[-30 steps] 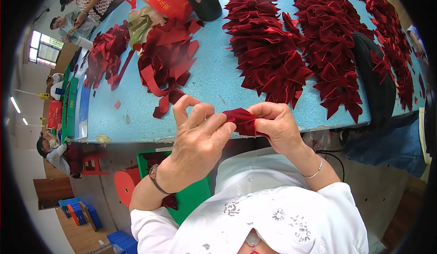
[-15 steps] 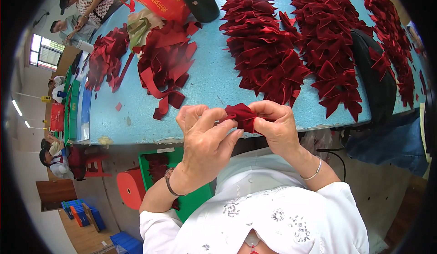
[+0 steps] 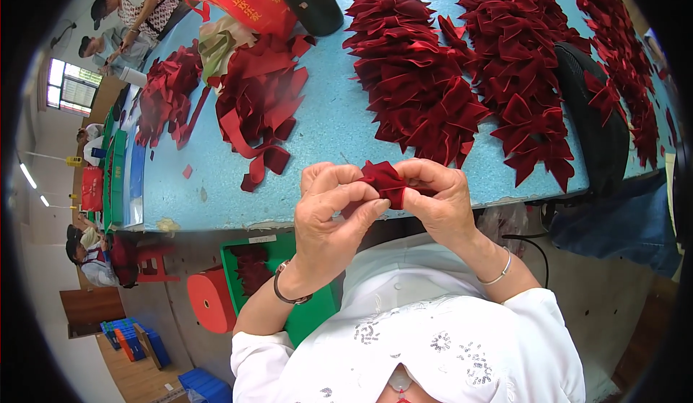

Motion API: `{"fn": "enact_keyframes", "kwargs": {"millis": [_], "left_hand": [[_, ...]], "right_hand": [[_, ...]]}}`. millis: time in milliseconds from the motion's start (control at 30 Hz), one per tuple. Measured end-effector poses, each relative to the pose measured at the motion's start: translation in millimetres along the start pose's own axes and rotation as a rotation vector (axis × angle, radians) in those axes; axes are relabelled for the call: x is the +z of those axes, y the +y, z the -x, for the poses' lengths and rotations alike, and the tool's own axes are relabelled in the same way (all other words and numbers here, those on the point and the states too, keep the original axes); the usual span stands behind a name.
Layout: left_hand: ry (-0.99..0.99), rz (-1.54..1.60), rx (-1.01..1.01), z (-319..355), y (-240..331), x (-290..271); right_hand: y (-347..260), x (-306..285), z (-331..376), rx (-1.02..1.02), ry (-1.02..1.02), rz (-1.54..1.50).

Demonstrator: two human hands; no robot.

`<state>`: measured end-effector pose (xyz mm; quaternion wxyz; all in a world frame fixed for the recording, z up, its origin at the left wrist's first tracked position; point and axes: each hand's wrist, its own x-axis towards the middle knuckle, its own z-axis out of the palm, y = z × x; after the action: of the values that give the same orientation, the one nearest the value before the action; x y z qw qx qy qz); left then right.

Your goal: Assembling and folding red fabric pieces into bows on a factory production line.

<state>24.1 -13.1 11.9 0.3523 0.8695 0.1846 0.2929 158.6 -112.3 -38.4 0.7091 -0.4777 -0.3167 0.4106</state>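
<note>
Between my two hands, just over the table's near edge, is a small dark red velvet bow [image 3: 384,182], gathered at its middle. My left hand [image 3: 333,204] is closed, thumb and fingers pinching the bow's left side. A thin needle-like line [image 3: 345,159] shows beside its fingers, too fine to be sure of. On the other side my right hand [image 3: 437,197] grips the bow's right end between thumb and fingers. Beyond my hands lies a long row of finished-looking red bows [image 3: 419,78], with a second row [image 3: 523,78] to its right.
Loose red ribbon pieces [image 3: 260,100] lie on the blue table [image 3: 325,107] at left, near a red bag [image 3: 245,2] and dark bottle [image 3: 307,2]. A black bag [image 3: 592,121] stands at right. Below are a green crate [image 3: 314,305] and red roll [image 3: 209,300]. People [image 3: 144,6] work far left.
My left hand has shifted slightly right and turned, its fingers closing nearer the bow's middle. The thin line beside them now shows. My right hand has barely moved.
</note>
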Motion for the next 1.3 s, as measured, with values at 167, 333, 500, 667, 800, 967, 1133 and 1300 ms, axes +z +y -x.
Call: {"fn": "enact_keyframes", "kwargs": {"millis": [167, 333, 500, 667, 800, 967, 1133, 1300], "left_hand": [[0.028, -0.027, 0.028, 2, 0, 2], [0.046, -0.031, 0.02, 3, -2, 1], [0.004, 0.011, 0.033, 2, -2, 0], [-0.001, 0.043, 0.055, 3, -4, -1], [-0.006, 0.034, 0.055, 1, -4, 0], [-0.001, 0.026, 0.07, 3, -3, 1], [0.078, -0.114, 0.248, 2, -3, 4], [0.086, -0.075, 0.304, 2, -8, -5]], "right_hand": [[-4, -1, 0, -0.027, -0.044, 0.054], [-5, -5, -3, 0.084, -0.129, -0.14], [-4, -6, -2, 0.086, -0.137, -0.067], [-7, 1, 1, 0.016, -0.11, -0.006], [-3, -4, -2, 0.053, -0.124, -0.036], [-8, -2, -3, 0.023, -0.119, 0.051], [0, -2, -4, 0.014, -0.053, 0.005], [0, -2, -5, 0.078, -0.066, -0.152]]}}
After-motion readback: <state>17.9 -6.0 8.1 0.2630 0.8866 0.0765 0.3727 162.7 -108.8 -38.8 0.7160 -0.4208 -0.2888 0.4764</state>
